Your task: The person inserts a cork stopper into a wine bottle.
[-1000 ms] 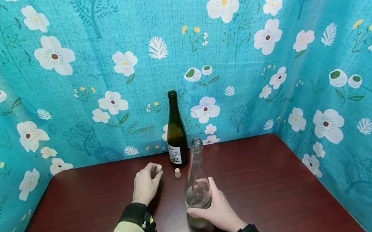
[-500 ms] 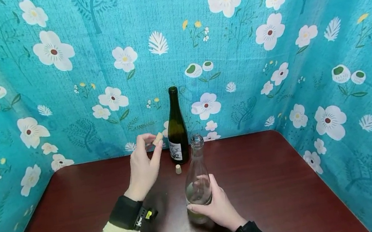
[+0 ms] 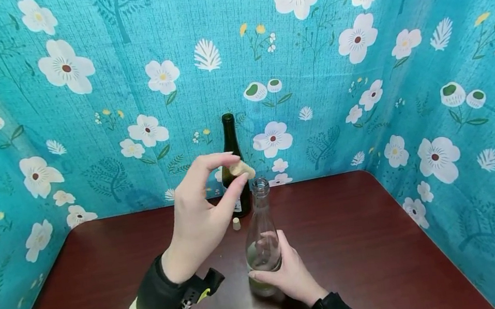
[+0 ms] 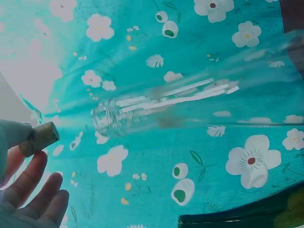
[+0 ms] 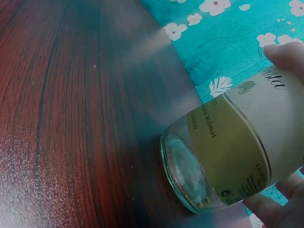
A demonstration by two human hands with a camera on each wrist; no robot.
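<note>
Between thumb and forefinger, my left hand pinches a cork, just left of and a little above the mouth of a clear glass bottle. The left wrist view shows the same cork apart from the bottle's open neck. My right hand grips the clear bottle around its lower body, and the bottle stands upright on the table. In the right wrist view its green and white label and glass base show.
A dark green bottle stands at the table's back edge, partly hidden behind my left hand. A second, smaller cork stands in front of it. Blue flowered cloth surrounds the dark red table at the back and sides.
My left hand has lifted the cork off the table and carried it up and right, towards the clear bottle's mouth. My right hand keeps holding the bottle in place.
</note>
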